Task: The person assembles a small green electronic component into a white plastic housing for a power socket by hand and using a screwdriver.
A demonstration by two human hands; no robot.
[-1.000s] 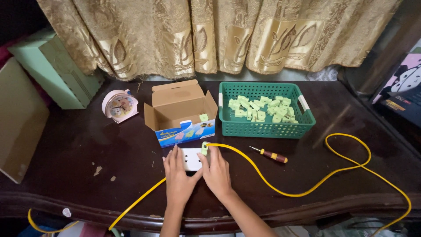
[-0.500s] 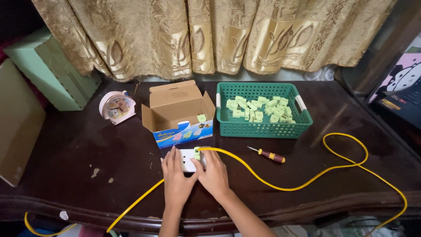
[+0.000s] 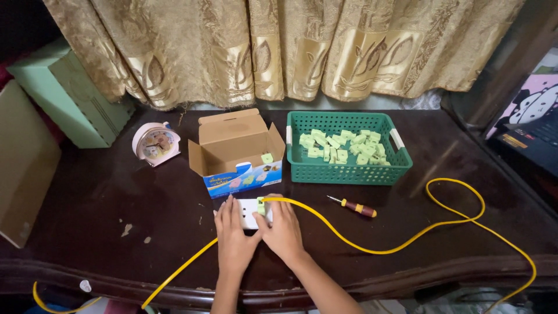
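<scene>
Where the dark wooden table meets the left edge of the view, a flat brown box leans, and behind it stands a pale green box. Just to the right, a small pink alarm clock sits upright near the gold curtain. Next comes an open cardboard box with a blue printed front and one small green piece inside it.

Near the front edge of the table, the left hand lies flat, its fingers stretched forward and close together, the tips resting on the left part of a white socket block. The right hand is just beside it, touching it at the thumb side, with fingers bent over the right part of the block and pressing a small green plug piece at the block's top right corner. Whether the fingers actually pinch that piece or only rest against it I cannot tell.

From the green piece a yellow cable runs right, loops wide near the table's right side, and another stretch passes under the hands toward the lower left. A small screwdriver with a red and yellow handle lies between the cable and a green plastic basket, which holds many pale green pieces.
</scene>
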